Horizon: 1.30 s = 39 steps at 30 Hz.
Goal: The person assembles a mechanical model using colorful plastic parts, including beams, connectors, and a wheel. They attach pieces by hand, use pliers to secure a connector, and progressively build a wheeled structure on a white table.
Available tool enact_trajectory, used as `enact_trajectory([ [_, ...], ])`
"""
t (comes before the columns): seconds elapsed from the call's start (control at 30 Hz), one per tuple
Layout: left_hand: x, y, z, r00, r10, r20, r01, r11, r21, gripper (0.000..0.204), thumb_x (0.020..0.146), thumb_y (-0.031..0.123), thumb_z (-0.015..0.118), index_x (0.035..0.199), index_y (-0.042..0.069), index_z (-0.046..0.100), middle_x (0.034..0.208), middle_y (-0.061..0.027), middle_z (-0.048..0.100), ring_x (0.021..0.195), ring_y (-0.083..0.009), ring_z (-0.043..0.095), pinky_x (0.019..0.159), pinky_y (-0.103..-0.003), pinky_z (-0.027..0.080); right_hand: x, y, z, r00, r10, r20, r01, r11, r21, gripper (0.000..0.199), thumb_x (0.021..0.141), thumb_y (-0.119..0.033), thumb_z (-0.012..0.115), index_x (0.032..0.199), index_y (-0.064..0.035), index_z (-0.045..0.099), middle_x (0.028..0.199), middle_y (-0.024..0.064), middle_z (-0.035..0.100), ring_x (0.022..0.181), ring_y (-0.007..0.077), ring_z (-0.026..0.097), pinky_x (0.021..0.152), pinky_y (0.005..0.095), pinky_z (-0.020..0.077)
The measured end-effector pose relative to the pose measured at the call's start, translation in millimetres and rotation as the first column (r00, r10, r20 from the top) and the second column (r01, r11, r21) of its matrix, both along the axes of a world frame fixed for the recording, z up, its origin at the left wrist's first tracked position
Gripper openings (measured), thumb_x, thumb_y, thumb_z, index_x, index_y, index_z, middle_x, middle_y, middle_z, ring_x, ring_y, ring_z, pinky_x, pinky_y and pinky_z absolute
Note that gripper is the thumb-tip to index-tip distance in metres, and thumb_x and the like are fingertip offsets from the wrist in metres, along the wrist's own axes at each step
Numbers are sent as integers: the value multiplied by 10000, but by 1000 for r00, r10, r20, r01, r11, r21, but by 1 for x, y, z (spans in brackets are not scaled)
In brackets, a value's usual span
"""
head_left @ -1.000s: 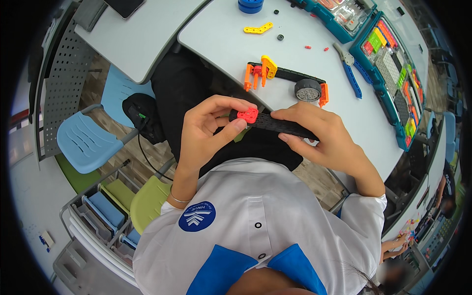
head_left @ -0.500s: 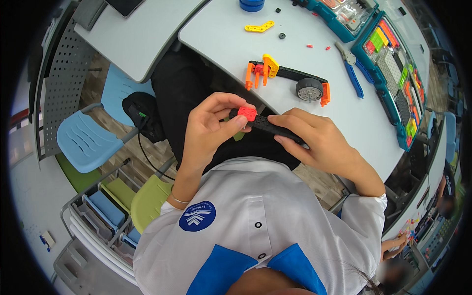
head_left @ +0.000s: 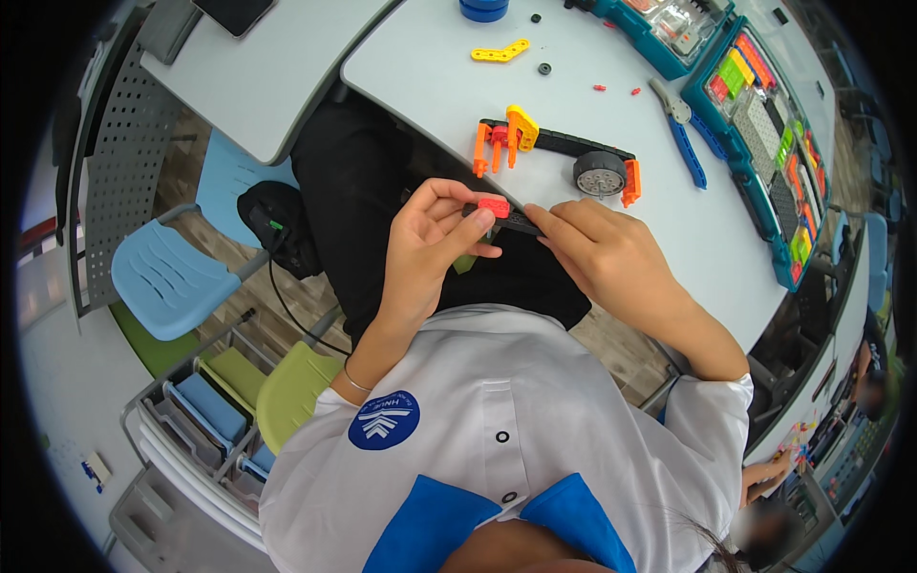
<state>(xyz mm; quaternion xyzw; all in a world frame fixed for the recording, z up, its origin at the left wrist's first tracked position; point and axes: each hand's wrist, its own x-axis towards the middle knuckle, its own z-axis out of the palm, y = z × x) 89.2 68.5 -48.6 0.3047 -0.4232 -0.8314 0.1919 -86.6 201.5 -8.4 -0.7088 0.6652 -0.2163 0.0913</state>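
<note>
while the left hand pinches a small red piece against a black beam between thumb and fingers, the right hand grasps the beam's other end in bent fingers, both parts by the table's near edge. on the table, close to that edge, lies an assembly of black, orange and yellow parts with a wheel. toward the right edge rest blue-handled pliers, beside a teal case of coloured pieces
</note>
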Motion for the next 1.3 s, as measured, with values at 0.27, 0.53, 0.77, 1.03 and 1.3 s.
enact_trajectory([
  [0.27, 1, -1, 0, 1000, 8, 16, -8, 1000, 13, 317, 875, -17, 698, 1133, -11, 513, 1123, -150, 634, 994, -145, 653, 753, -297, 624, -1, -1, -6, 996, 30, -79, -29, 999, 18, 457, 733, -51, 648, 1184, 23, 647, 870, 61, 572, 759, 184, 593, 605, 298, 519],
  [0.53, -4, 0, 3, 1000, 3, 23, -3, 1000, 17, 265, 876, -13, 692, 1060, 15, 504, 1106, -155, 639, 966, -134, 658, 721, -292, 628, -1, 2, -4, 996, 7, -87, -2, 998, 66, 449, 729, -56, 649, 1169, 33, 646, 866, 63, 567, 756, 179, 592, 611, 294, 517],
  [0.77, -8, 5, 0, 1000, 22, 12, -23, 998, 58, 231, 895, 10, 680, 998, 32, 475, 1097, -176, 640, 911, -137, 679, 702, -292, 635, 0, 3, 5, 987, -70, -145, 78, 996, 49, 446, 722, -34, 655, 1158, 57, 635, 892, 79, 578, 768, 190, 600, 627, 301, 524],
  [1.03, -11, 2, -1, 998, 50, 22, -52, 997, 56, 243, 905, 31, 686, 1022, 26, 473, 1100, -184, 639, 871, -161, 701, 690, -288, 637, -1, -2, 8, 987, -95, -127, 93, 995, -19, 469, 710, -33, 658, 1170, 56, 627, 951, 92, 595, 800, 203, 608, 636, 308, 533],
  [1.3, -14, 1, 2, 997, 62, 37, -64, 997, 47, 243, 877, 0, 696, 1018, 26, 500, 1099, -171, 628, 937, -166, 679, 697, -303, 642, -1, -9, -2, 998, -15, -67, 2, 983, -186, 426, 704, -62, 660, 1115, 50, 651, 1030, 122, 614, 863, 235, 621, 681, 327, 517],
])
